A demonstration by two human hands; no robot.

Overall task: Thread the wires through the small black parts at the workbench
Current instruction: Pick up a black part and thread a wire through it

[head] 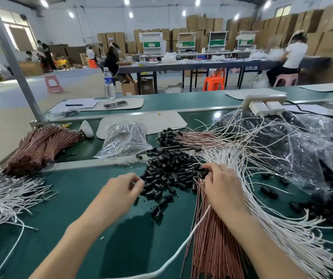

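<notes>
Pickup step rn imo: left hand [121, 190] is at the near-left edge of the pile of small black parts [171, 170], thumb + forefinger curled together right at one piece. It's blurry tho, so can't tell if it's actually got one pinched. Right hand [222, 190] lies on top of the copper-coloured wires [211, 244], fingers bent down over their far ends beside the pile. Can't tell if it's pinching a single wire either, the fingers cover that bit.

Pile sits mid-bench on the green mat [71, 218], between both hands. Copper bundle's long axis runs near-to-far w/ a slight lean, from the bottom edge up to the pile, tips pointing away from the person at the black parts. White wires [272, 224] fan out just right of it, roughly same direction.

Next move prob needs one part isolated w/ its hole turned toward a wire tip, plus one wire separated from the bundle. Fiddly bc everything's packed tight.
</notes>
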